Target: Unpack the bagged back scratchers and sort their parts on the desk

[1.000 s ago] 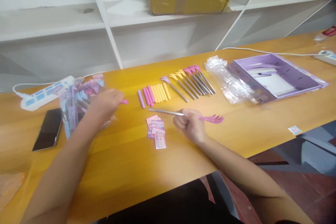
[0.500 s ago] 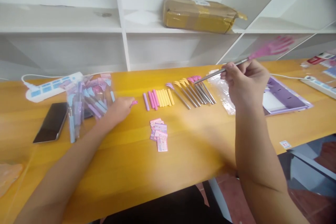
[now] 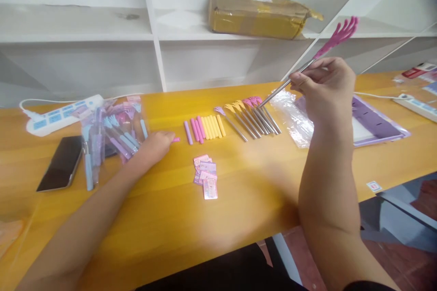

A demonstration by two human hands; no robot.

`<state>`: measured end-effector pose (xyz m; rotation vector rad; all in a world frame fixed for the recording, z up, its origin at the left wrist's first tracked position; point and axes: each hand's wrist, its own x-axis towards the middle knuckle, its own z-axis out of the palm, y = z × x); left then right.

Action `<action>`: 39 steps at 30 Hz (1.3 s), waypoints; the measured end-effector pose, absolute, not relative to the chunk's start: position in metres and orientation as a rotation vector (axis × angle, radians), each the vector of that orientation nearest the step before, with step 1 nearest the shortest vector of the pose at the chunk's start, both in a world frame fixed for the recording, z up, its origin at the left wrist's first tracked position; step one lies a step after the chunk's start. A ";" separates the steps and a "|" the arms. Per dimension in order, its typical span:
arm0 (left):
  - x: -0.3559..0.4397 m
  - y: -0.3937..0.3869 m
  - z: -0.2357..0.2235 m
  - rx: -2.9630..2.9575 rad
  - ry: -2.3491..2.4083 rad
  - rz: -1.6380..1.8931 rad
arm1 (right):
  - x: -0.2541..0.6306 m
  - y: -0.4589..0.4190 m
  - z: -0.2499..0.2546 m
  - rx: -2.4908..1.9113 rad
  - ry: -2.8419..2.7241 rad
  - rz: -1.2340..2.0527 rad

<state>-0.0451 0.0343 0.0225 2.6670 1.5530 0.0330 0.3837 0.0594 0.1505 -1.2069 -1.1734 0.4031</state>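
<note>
My right hand is raised above the table, its fingers closed round the metal rod of a back scratcher with a pink hand-shaped head. The rod slants down to the left. Low over the table, my left hand is closed on a pink handle tube, mostly hidden by the fingers. Right of it lies a row of loose tubes: a purple one, several pink and several yellow. Farther right are metal-rod back scratchers with purple, yellow and pink heads.
Small printed cards overlap in front of the tubes. Bagged back scratchers, a phone and a power strip lie left. Clear plastic and a purple box are right; a taped carton sits on the shelf.
The pink-headed back scratcher in my right hand has tilted more upright, its head moving left and up. My left hand stays nearly in place, still holding the pink tube.
</note>
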 end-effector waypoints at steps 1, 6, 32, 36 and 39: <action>-0.044 0.034 0.022 2.678 1.554 -0.006 | 0.386 0.059 0.150 -1.208 -1.192 0.379; -0.044 0.036 0.017 2.664 1.533 -0.039 | 0.391 0.060 0.144 -1.294 -1.295 0.343; -0.040 0.039 0.018 2.611 1.522 -0.095 | 0.355 0.091 0.056 -2.438 -2.031 -0.052; -0.039 0.039 0.019 2.611 1.514 -0.122 | 0.356 0.092 0.052 -2.459 -2.047 -0.085; -0.039 0.038 0.020 2.617 1.518 -0.140 | 0.358 0.092 0.050 -2.462 -2.032 -0.152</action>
